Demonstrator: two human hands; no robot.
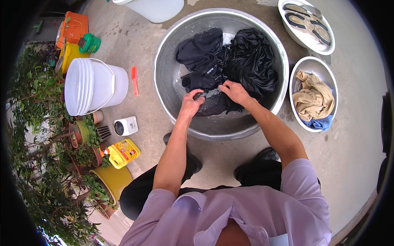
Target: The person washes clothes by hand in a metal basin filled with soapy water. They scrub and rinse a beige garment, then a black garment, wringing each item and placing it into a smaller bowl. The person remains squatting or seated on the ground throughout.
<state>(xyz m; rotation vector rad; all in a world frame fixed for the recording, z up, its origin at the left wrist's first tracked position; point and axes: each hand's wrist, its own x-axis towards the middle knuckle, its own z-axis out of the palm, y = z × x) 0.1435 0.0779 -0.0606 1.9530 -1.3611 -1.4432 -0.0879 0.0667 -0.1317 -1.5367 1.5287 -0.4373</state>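
Observation:
A large round metal basin stands on the floor before me, with wet black clothes heaped inside and some water at the bottom. My left hand grips the left edge of a black garment near the basin's front, its thumb and fingers pinching the cloth. Its other side is in my right hand, with the fingers bent over the fabric. Whitish suds lie on the cloth between the two hands. A small pale label shows on the dark clothing above them.
Left stand a white plastic bucket, a red brush, a white container, a yellow jug and potted plants. Right are an oval basin with beige and blue cloth and another holding sandals.

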